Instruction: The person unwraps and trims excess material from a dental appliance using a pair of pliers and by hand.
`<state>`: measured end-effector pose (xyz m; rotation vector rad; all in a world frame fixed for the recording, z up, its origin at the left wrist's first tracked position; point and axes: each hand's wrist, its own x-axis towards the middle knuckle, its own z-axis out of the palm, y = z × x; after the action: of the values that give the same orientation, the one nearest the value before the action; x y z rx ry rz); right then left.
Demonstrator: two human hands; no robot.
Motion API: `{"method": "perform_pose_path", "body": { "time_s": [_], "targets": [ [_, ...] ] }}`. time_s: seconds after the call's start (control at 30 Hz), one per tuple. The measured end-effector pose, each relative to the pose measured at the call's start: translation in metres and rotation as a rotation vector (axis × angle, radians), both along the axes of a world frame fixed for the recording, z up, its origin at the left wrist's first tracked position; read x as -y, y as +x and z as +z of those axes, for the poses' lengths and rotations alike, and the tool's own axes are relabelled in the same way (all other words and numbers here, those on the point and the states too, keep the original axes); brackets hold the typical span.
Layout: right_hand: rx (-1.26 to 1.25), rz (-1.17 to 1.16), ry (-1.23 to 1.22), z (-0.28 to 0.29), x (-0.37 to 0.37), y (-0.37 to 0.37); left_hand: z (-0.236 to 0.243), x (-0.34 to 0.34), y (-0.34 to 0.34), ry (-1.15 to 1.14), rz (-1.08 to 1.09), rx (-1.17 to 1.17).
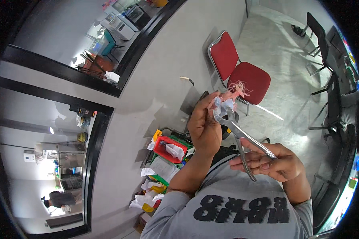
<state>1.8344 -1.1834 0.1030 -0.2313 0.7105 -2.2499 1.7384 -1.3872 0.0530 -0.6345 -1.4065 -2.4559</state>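
Observation:
My left hand (204,129) is raised in front of my chest with its fingers curled round a pink, soft-looking bundle (229,95). Thin pale strands spray out of the bundle's far end. A crumpled whitish-blue piece (224,104), film or paper, lies against it. Silver metal pliers (249,138) reach up to this piece with their jaws; exactly what the jaws grip is hidden. My right hand (282,161) holds the pliers' long handles, which stand apart. One handle is ribbed near its end, and the other crosses my fingers.
Left of my body stand a red basket (160,149) and green and yellow items with crumpled white papers (145,198). A red-seated metal chair (249,79) is ahead. Black chairs (334,93) line the right side. A grey wall (141,95) with black-framed windows runs along the left.

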Motion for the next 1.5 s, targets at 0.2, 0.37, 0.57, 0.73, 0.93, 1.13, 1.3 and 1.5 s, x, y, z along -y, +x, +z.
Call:
{"method": "perform_pose_path", "body": {
  "time_s": [0.2,0.37,0.57,0.73,0.93,1.13,1.3,1.5],
  "targets": [
    [0.046,-0.008,-0.007,0.006,0.005,0.0,0.001,0.0,0.004,-0.028,0.045,-0.048],
    [0.121,-0.053,0.046,0.011,0.006,0.002,-0.001,0.005,0.002,-0.045,0.029,-0.054],
    [0.153,-0.06,0.059,0.017,0.005,0.001,0.0,0.004,0.001,-0.004,-0.003,-0.042],
    [0.136,-0.055,0.062,0.018,0.004,0.001,-0.004,0.004,0.0,-0.082,0.074,-0.1],
    [0.184,-0.027,0.049,0.017,-0.001,-0.001,-0.008,0.014,-0.006,-0.315,0.197,-0.218],
    [0.226,0.039,0.084,0.009,-0.003,-0.009,-0.006,0.018,-0.01,-0.463,0.329,-0.378],
    [0.235,0.07,0.125,-0.005,-0.007,-0.023,-0.005,0.024,-0.013,-0.579,0.329,-0.454],
    [0.244,0.078,0.146,-0.021,-0.006,-0.037,-0.019,0.032,-0.015,-0.712,0.356,-0.424]
  ]
}}
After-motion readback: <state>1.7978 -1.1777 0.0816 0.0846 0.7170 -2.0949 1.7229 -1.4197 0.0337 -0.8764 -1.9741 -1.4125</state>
